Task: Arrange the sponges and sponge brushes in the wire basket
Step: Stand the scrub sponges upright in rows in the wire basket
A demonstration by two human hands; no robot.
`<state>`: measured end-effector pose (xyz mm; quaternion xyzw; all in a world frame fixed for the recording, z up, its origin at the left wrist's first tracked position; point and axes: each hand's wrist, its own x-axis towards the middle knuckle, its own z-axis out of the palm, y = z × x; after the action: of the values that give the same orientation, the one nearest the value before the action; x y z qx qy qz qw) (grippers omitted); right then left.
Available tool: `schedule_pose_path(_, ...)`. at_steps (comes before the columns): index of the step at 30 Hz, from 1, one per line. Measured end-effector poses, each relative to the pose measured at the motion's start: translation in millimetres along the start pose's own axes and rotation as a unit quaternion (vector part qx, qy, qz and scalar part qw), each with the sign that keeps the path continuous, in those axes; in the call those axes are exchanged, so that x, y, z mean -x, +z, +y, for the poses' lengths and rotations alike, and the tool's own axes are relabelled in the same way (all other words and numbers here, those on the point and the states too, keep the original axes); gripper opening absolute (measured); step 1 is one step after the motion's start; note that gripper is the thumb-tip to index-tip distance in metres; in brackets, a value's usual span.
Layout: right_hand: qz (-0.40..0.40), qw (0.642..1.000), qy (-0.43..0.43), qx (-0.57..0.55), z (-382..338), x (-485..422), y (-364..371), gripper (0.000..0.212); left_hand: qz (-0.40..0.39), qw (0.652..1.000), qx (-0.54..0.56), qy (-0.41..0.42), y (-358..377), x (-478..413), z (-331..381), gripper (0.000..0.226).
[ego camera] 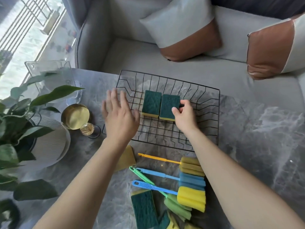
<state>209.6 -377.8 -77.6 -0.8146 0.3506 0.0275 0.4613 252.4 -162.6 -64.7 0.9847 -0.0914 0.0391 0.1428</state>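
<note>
The right hand (184,115) pinches the right sponge (169,107) inside the wire basket (218,113); at nine o'clock, the left hand (119,115) hovers spread.

A grey marbled tabletop (264,129) fills the lower view. Beyond its far edge stands a grey sofa (132,55) carrying two cushions in pale grey and brown leather, one (181,30) near the middle, another (272,47) to the right. Left of the sofa, bright daylight comes through a window (24,30). On the tabletop's left side sits a leafy plant (24,104) in a ribbed white pot (52,142).
</note>
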Motion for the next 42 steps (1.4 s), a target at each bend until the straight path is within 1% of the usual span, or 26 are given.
schedule_pose_path(3, -0.001, 1.0, 0.003, -0.012, -1.7, -1.8, 9.7, 0.042, -0.088, 0.995, -0.02, -0.045, 3.2, 14.2, -14.5, 0.081)
schedule_pose_path(6, -0.006, 1.0, 0.001, -0.026, -3.6, -2.4, 17.9, 0.041, -0.116, 0.992, -0.009, -0.051, 4.7, 22.1, -18.6, 0.084)
schedule_pose_path(16, -0.019, 0.999, -0.012, -0.028, -21.6, -8.5, 37.8, 0.043, -0.119, 0.992, -0.025, -0.027, -1.0, 27.6, -15.0, 0.083)
schedule_pose_path(26, -0.019, 1.0, 0.002, -0.022, -24.3, -11.4, 40.8, 0.044, -0.124, 0.991, -0.018, -0.037, -4.1, 28.5, -14.9, 0.085)
schedule_pose_path(34, -0.022, 1.0, -0.011, -0.011, -23.6, -15.0, 50.0, 0.043, -0.122, 0.992, -0.004, -0.037, -3.1, 28.7, -15.5, 0.086)
schedule_pose_path(39, -0.035, 0.999, -0.019, 0.012, -21.4, -11.2, 41.2, 0.047, -0.133, 0.991, 0.006, -0.025, -9.5, 28.1, -15.3, 0.088)
schedule_pose_path(42, -0.01, 0.999, -0.031, 0.031, -18.2, 7.3, 21.2, 0.045, -0.113, 0.993, 0.028, -0.015, -27.1, 38.9, -15.0, 0.085)
